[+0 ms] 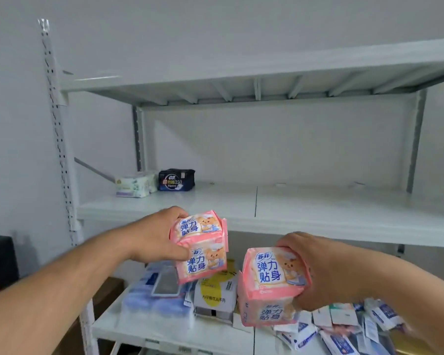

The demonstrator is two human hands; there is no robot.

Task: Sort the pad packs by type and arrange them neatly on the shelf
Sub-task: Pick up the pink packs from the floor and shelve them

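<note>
Gripping pink packs, the left hand point(151, 235) curls its fingers round two point(200, 245), and the right hand point(326, 272) round two more point(272, 285), all in front of the middle shelf point(318, 213). There only a white pack point(135, 184) and a dark pack point(176, 180) stand; mixed packs point(344, 326) below are probably unsorted, so most work remains.

Soft, even, cool-white light fills the scene, with no strong source in view. A faint sheen lies along the front edge of the upper shelf point(241, 73), and its underside sits in mild shade. The wide lens bows the perforated upright point(58, 139) and tilts the shelf lines toward the edges. Everything looks slightly smeared; the scattered sachets point(344, 326) at lower right are the blurriest, while print on the pink packs point(198, 247) reads clearly.
</note>
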